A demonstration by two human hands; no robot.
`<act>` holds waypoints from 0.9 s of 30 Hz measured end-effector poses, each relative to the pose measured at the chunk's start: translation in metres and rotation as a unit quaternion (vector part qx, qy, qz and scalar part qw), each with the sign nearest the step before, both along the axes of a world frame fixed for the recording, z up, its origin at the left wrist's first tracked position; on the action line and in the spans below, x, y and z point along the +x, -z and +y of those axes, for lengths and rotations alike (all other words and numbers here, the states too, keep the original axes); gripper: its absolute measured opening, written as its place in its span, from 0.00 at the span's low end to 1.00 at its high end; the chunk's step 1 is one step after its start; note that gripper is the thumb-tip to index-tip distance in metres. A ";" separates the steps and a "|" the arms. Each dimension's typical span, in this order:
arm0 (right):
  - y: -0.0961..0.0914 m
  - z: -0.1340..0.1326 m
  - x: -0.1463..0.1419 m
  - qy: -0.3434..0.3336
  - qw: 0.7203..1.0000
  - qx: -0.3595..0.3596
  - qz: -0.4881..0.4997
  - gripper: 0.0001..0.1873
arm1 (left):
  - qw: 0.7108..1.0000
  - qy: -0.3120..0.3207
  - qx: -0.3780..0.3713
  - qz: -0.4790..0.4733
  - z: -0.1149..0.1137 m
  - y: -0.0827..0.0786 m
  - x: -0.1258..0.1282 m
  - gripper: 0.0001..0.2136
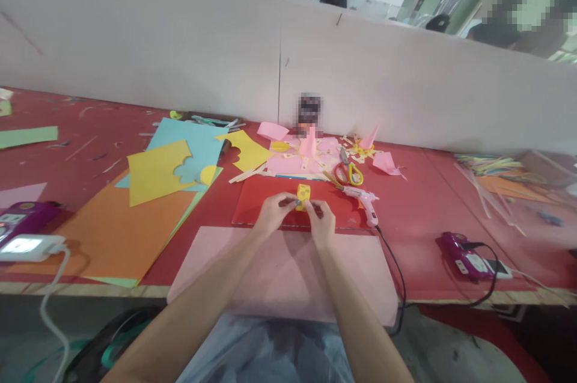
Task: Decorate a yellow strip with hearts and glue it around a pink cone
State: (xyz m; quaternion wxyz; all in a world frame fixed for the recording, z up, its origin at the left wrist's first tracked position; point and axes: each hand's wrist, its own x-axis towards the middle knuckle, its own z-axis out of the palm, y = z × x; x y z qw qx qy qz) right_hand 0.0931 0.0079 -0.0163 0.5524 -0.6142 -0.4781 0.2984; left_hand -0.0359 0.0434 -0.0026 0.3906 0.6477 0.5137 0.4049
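While both forearms reach over the pink board (202,269), the left hand (273,211) and right hand (323,222) meet above the red mat (252,199), and the fingers of each pinch a small yellow folded piece (303,192) from either side. That piece is over the middle of the red mat. A pink glue gun (368,202) lies at the mat's right end, with scissors (354,176) just beyond its far right corner. Behind the mat stands a pink cone (309,145) among cut paper. Left of the mat, an orange sheet (112,232) and a notched yellow sheet (153,175) lie on the tabletop (419,202).
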 end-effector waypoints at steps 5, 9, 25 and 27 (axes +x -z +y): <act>0.001 0.001 -0.001 0.014 1.000 -0.003 -0.010 0.15 | 1.000 0.000 0.000 0.002 -0.001 0.002 0.001 0.09; 0.000 0.001 0.001 0.015 1.000 -0.004 -0.007 0.15 | 1.000 0.009 -0.004 0.013 -0.004 -0.001 0.001 0.09; 0.001 0.000 0.001 0.006 1.000 0.001 -0.003 0.15 | 0.999 0.023 -0.002 0.040 -0.006 -0.003 0.001 0.08; 0.002 0.001 0.001 0.010 1.000 0.002 -0.001 0.15 | 0.999 0.030 -0.002 0.045 -0.006 -0.003 0.001 0.09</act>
